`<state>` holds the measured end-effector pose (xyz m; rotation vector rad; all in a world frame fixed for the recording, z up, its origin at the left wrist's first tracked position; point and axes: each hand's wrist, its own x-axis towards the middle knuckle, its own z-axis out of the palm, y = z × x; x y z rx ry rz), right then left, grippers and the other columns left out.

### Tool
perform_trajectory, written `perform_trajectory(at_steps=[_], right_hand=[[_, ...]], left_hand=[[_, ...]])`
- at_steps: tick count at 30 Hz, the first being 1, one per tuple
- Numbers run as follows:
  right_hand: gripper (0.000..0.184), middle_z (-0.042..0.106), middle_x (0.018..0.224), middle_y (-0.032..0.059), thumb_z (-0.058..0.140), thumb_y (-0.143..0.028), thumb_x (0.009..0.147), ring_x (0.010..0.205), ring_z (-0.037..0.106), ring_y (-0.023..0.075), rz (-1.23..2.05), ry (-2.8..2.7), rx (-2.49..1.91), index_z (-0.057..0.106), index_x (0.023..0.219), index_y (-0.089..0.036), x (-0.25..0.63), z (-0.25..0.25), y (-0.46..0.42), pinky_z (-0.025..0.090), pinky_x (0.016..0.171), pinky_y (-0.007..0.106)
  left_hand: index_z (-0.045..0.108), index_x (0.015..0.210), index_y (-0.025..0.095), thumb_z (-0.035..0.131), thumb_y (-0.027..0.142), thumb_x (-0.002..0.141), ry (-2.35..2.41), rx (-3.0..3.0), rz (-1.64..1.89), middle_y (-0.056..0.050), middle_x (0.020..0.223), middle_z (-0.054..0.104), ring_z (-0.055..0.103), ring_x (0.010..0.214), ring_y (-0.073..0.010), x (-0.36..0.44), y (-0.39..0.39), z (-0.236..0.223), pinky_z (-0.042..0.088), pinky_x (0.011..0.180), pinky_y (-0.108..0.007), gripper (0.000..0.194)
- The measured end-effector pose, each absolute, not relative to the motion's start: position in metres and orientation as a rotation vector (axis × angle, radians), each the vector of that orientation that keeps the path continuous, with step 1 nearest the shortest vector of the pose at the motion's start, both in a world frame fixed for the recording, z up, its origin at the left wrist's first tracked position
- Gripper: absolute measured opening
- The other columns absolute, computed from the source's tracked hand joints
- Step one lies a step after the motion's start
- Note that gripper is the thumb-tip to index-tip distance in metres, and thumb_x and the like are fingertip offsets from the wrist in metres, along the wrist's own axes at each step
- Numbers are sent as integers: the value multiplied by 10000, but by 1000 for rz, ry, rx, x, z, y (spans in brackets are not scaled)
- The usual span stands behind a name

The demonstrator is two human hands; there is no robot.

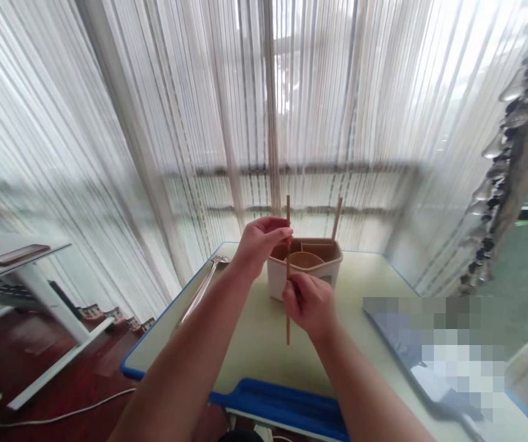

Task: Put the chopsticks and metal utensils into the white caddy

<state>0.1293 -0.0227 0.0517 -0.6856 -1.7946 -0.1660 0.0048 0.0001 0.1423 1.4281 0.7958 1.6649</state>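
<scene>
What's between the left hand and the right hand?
In the head view, a stretch of the thin brown stick gripped by the left hand and the right hand; the divided holder shows behind it.

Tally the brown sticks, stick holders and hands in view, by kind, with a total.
Holder: 1
Hands: 2, left hand and right hand
Brown sticks: 2, the held stick and the tilted stick at the holder
Total: 5

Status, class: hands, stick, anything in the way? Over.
Left hand pinching stick high; right hand gripping it lower. Holder behind, second stick standing in it. Metal utensil aside, at left.
</scene>
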Motion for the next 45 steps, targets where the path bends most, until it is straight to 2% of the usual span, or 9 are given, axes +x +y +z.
perform_trajectory(at_steps=[3, 7, 16, 25, 31, 37, 42, 45], right_hand=[[64, 550, 591, -2, 477, -189, 792, 537, 499, 116, -40, -1577, -765, 532, 762, -179, 134, 52, -21, 375, 545, 223], [61, 544, 602, -4, 472, -209, 810, 546, 506, 118, 78, -1472, -829, 517, 780, -180, 134, 49, -18, 393, 548, 224], [119, 602, 639, 16, 492, -262, 816, 583, 564, 131, 138, -1420, -904, 567, 798, -171, 138, 45, -10, 433, 560, 224], [171, 646, 671, -3, 491, -264, 845, 553, 595, 96, 94, -1426, -843, 618, 919, -177, 143, 58, -12, 461, 560, 192], [165, 656, 694, 22, 507, -287, 836, 580, 600, 112, 40, -1578, -866, 619, 870, -171, 164, 81, -8, 477, 578, 215], [174, 662, 711, 24, 489, -295, 843, 607, 604, 113, 23, -1759, -861, 624, 869, -187, 188, 118, 3, 476, 593, 215], [160, 683, 786, 22, 499, -267, 831, 689, 628, 126, -68, -1926, -873, 618, 919, -208, 198, 161, 19, 465, 627, 223], [135, 688, 779, 8, 514, -239, 818, 685, 625, 121, -109, -1993, -923, 630, 883, -217, 198, 179, 28, 443, 622, 212]], left_hand=[[661, 813, 120, 697, 213, 646, 875, 1603, 1595, -49, 704, 665, 613, 611, -120, 32, 8, 170, 536, 618, -286, 195], [674, 759, 119, 720, 170, 609, 992, 1840, 1325, -58, 635, 654, 606, 567, -138, 42, 14, 195, 527, 580, -303, 165], [652, 784, 118, 747, 200, 595, 961, 1757, 1240, -54, 691, 668, 642, 634, -149, 28, 31, 193, 550, 689, -349, 227], [655, 788, 100, 779, 230, 561, 781, 1686, 1389, -45, 711, 657, 629, 655, -136, 29, 27, 198, 550, 711, -351, 290], [670, 824, 113, 761, 267, 586, 599, 1678, 1470, -64, 767, 682, 639, 710, -148, 36, 23, 198, 547, 713, -338, 297], [663, 815, 138, 739, 272, 614, 520, 1605, 1698, -37, 736, 681, 640, 697, -139, 43, 18, 201, 550, 698, -322, 253], [662, 840, 175, 705, 282, 666, 514, 1633, 1938, -26, 796, 690, 647, 757, -137, 47, 10, 207, 544, 748, -312, 209], [654, 843, 182, 686, 290, 691, 515, 1606, 2020, -23, 814, 692, 649, 786, -140, 47, 15, 207, 544, 770, -323, 189]])
